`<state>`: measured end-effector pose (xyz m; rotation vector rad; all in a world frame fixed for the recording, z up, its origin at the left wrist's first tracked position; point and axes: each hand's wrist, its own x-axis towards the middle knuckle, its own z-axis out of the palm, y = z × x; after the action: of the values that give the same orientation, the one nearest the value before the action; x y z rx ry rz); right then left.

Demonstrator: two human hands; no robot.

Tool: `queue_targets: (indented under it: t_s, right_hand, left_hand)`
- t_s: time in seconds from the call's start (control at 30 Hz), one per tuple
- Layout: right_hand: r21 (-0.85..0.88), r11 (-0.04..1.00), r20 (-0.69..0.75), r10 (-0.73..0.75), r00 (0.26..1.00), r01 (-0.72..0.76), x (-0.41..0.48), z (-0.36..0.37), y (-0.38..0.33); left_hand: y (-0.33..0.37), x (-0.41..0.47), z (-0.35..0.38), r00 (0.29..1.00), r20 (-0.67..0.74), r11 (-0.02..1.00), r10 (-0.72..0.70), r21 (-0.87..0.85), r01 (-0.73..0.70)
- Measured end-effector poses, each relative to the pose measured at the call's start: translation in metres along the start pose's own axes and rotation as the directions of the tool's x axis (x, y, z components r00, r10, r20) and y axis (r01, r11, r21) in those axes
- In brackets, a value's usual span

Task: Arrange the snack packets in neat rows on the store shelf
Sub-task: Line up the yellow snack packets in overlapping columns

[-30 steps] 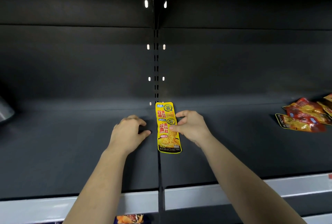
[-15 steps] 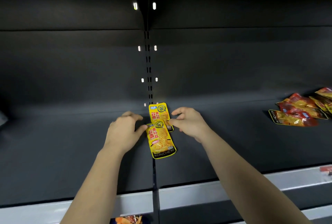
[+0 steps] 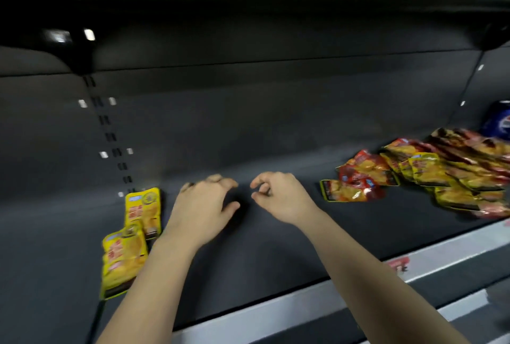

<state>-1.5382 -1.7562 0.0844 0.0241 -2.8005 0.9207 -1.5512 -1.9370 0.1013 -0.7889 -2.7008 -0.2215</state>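
Two yellow snack packets lie flat in a column on the dark shelf [image 3: 276,247], the back packet [image 3: 144,207] partly overlapped by the front packet [image 3: 123,256]. My left hand [image 3: 205,205] hovers just right of them, fingers spread, holding nothing. My right hand [image 3: 278,196] is beside it over bare shelf, fingers loosely curled and empty. A loose heap of red and yellow snack packets [image 3: 419,172] lies at the right end of the shelf, a little beyond my right hand.
A blue can [image 3: 499,120] stands behind the heap at the far right. The shelf above overhangs low. A slotted upright [image 3: 110,136] runs down the back panel at left. A pale price rail [image 3: 345,288] lines the shelf's front edge.
Both hands have let go of the yellow packets, which now lie in a column. My view and hands have swung to the right, bringing the heap closer.
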Motion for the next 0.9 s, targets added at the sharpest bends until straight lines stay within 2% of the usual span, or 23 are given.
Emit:
queue_targets:
  t_s: [0.17,0.43,0.67,0.77,0.9]
  right_hand:
    - [-0.079,0.997,-0.036,-0.002,0.999,-0.001,-0.005,-0.069,0.076]
    - [-0.139,0.986,-0.125,0.071,0.990,-0.088,-0.021,-0.146,0.174]
    - [-0.327,0.901,-0.327,0.175,0.929,-0.284,-0.035,-0.197,0.240]
    - [-0.402,0.839,-0.359,0.223,0.906,-0.366,-0.038,-0.209,0.263]
    - [-0.398,0.813,-0.360,0.289,0.887,-0.426,-0.042,-0.213,0.276]
  left_hand:
    - [0.092,0.043,0.022,0.998,0.022,0.997,0.051,-0.057,-0.050]
    - [0.206,0.099,0.052,0.993,0.034,0.987,0.116,-0.116,-0.111]
    - [0.257,0.133,0.065,0.976,0.082,0.977,0.203,-0.089,-0.196]
    - [0.272,0.146,0.064,0.971,0.069,0.972,0.229,-0.077,-0.223]
    - [0.282,0.150,0.069,0.972,0.052,0.968,0.228,-0.114,-0.221]
